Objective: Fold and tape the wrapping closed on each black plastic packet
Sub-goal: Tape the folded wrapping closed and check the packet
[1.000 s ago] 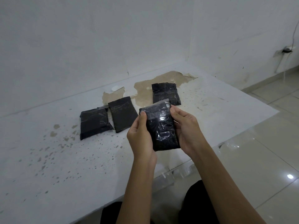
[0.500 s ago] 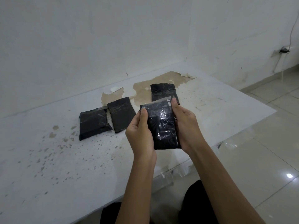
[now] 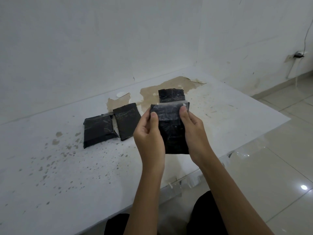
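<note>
I hold a black plastic packet upright above the table, between both hands. My left hand grips its left edge, thumb pressed on the front near the top. My right hand grips the right edge, thumb on the top right corner. A strip of clear tape runs across the packet's top edge. Three more black packets lie on the table: one at the left, one beside it, and one behind the held packet, partly hidden.
The white table is speckled and has a peeled brown patch near the wall. A small white disc lies by the wall. The table's near edge runs past my knees; tiled floor lies to the right.
Both hands have lifted the packet slightly and squared it upright. My thumbs have moved up to its taped top edge.
</note>
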A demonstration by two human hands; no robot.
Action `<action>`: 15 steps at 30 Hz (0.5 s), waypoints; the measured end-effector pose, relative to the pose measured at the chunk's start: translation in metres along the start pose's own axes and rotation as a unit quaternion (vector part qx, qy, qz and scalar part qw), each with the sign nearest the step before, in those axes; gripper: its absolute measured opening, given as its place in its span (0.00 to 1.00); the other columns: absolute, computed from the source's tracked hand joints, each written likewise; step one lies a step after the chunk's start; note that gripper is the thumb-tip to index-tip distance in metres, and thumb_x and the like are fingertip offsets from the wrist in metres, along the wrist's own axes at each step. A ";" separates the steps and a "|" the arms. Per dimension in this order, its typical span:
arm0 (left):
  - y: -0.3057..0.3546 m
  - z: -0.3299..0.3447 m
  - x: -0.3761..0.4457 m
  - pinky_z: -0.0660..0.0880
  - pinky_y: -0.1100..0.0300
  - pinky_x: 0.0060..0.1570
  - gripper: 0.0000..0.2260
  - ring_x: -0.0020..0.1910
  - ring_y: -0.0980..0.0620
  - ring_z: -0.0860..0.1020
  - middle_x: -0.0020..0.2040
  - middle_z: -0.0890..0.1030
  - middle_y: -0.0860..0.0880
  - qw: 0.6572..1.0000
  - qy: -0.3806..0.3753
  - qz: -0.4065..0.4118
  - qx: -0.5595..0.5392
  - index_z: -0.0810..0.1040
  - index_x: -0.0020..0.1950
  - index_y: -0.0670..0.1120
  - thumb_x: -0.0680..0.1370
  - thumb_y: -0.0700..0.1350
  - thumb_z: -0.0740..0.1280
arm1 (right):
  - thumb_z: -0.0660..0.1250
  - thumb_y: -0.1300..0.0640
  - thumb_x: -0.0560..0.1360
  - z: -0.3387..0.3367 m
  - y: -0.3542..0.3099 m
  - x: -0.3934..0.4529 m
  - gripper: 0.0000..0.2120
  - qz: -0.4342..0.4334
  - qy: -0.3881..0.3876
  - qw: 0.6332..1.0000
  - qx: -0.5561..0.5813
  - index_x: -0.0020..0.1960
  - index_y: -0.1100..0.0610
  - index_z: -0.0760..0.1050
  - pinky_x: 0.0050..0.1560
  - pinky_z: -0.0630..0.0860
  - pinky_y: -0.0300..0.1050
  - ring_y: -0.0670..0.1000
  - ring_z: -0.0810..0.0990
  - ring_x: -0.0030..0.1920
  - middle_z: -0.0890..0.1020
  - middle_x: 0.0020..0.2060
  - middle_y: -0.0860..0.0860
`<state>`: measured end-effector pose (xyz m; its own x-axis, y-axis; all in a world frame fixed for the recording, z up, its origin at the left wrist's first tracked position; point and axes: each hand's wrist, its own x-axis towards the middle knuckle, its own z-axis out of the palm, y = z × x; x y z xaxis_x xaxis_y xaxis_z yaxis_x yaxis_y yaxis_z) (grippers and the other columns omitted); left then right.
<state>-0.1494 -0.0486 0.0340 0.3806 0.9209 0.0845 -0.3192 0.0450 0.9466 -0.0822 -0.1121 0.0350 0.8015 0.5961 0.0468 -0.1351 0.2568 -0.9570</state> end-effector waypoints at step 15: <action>-0.004 -0.013 0.005 0.80 0.65 0.46 0.09 0.49 0.58 0.85 0.47 0.87 0.52 0.999 0.004 -0.010 0.053 0.85 0.55 0.51 0.85 0.48 0.64 | 0.57 0.45 0.83 0.000 0.013 0.000 0.17 0.003 -0.011 1.000 -0.022 0.54 0.51 0.81 0.49 0.84 0.49 0.50 0.86 0.48 0.87 0.45 0.49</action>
<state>-0.1577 -0.0397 0.0269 0.3786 0.9233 0.0641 -0.2174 0.0214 0.9759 -0.0842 -0.1088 0.0228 0.7883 0.6135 0.0467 -0.1142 0.2205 -0.9687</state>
